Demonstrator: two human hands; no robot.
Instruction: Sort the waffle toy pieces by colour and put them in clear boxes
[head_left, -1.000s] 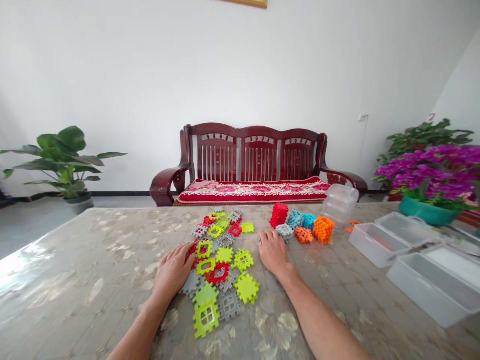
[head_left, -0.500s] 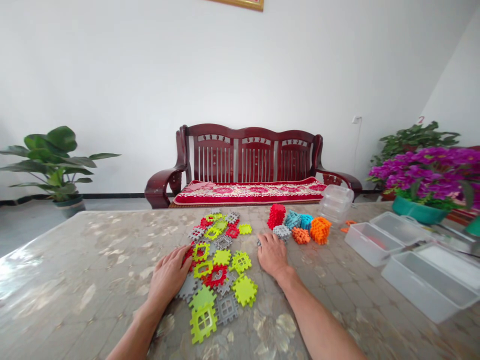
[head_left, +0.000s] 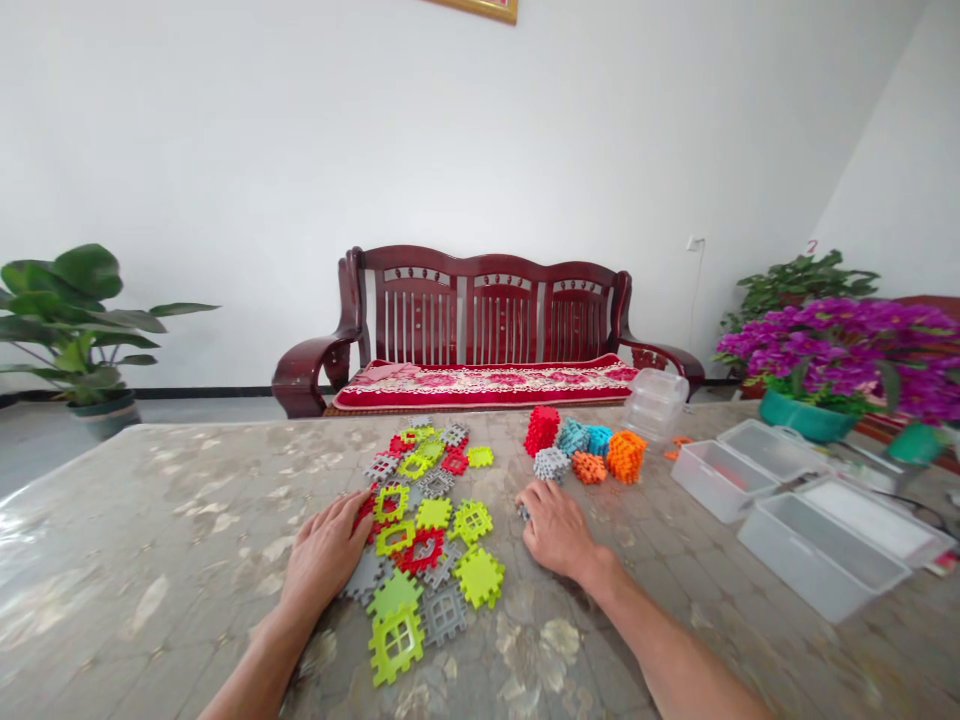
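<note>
My left hand lies flat on the table, fingers extended, its fingertips at red interlocking plastic tiles on the left edge of a loose spread. That spread includes a lime green window tile, a grey window tile and several solid or frame-shaped pieces. My right hand rests right of the spread with fingers curled down over a small grey piece, mostly hidden beneath them. Just beyond it sit a grey block cluster, a red block stack and an orange block stack.
Blue clusters stand among the block stacks. Open clear plastic boxes are at the right, with another clear box farther back. Purple flowers in a green pot stand behind them. A wooden bench is beyond the table.
My right hand has drawn slightly back toward me and away from the grey cluster, the small grey piece moving with it. My left hand stays by the tiles; the view has turned slightly right.
</note>
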